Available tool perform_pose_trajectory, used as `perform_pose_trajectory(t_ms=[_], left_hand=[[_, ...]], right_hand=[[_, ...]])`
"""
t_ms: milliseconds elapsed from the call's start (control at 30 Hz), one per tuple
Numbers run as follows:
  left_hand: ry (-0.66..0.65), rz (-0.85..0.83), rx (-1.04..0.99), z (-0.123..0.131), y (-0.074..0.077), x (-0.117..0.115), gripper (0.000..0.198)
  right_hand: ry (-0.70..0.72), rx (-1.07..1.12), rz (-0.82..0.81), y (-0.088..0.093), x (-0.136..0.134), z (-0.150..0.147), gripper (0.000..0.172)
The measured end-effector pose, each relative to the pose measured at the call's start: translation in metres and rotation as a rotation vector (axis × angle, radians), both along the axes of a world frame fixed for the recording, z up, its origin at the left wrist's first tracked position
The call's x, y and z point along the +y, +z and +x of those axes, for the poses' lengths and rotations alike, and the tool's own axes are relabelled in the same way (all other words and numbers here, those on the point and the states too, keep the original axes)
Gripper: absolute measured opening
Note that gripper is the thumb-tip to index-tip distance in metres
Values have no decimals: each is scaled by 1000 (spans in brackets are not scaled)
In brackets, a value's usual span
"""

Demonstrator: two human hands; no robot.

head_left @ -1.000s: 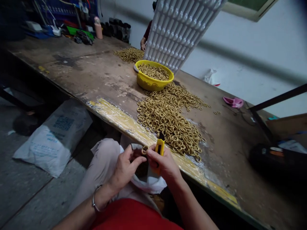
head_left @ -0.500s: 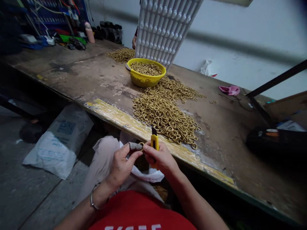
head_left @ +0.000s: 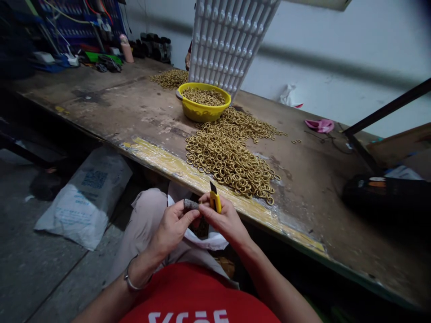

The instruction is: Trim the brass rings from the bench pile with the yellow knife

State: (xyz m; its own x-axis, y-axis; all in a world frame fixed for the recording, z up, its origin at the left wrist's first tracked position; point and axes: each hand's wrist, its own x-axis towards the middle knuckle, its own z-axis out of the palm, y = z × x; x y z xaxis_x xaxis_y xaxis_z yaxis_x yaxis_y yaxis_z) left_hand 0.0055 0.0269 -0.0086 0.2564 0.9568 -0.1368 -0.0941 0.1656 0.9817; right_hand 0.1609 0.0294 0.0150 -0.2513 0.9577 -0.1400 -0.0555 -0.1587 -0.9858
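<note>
My left hand [head_left: 172, 228] is closed in a pinch, with a grey cover [head_left: 191, 204] on its index finger. Between its fingertips and those of my right hand [head_left: 225, 220] is a small brass-coloured ring [head_left: 200, 203], mostly hidden by the fingers. A yellow utility knife [head_left: 216, 202] is gripped in my right hand, its dark blade pointing up and slightly left. Just beyond the hands, a heap of brass-coloured rings [head_left: 232, 157] spreads over the workbench [head_left: 144, 112]. An open white bag [head_left: 212, 242] sits below my hands, above my lap.
A yellow basin [head_left: 204, 112] full of rings stands behind the heap, before a ribbed translucent panel [head_left: 229, 45]. Another person's hand [head_left: 187, 60] shows beside the panel, near a second ring pile [head_left: 170, 78]. A white sack [head_left: 85, 197] lies on the floor at left.
The knife has tipped so its blade leans left. The ring, visible between my fingertips before, is now mostly covered as my right fingers have shifted around it.
</note>
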Motion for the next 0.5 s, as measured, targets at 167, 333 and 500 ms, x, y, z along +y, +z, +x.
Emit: perform_pose_trajectory(t_ms=[167, 333, 500], left_hand=[[-99, 5, 17, -1, 1, -8, 23], [-112, 12, 1, -1, 6, -15, 21], [-64, 55, 44, -8, 8, -19, 22]], right_hand=[[7, -58, -17, -2, -2, -2, 29], [-40, -147, 46, -3, -7, 0, 32], [-52, -438, 284, 3, -24, 11, 29]])
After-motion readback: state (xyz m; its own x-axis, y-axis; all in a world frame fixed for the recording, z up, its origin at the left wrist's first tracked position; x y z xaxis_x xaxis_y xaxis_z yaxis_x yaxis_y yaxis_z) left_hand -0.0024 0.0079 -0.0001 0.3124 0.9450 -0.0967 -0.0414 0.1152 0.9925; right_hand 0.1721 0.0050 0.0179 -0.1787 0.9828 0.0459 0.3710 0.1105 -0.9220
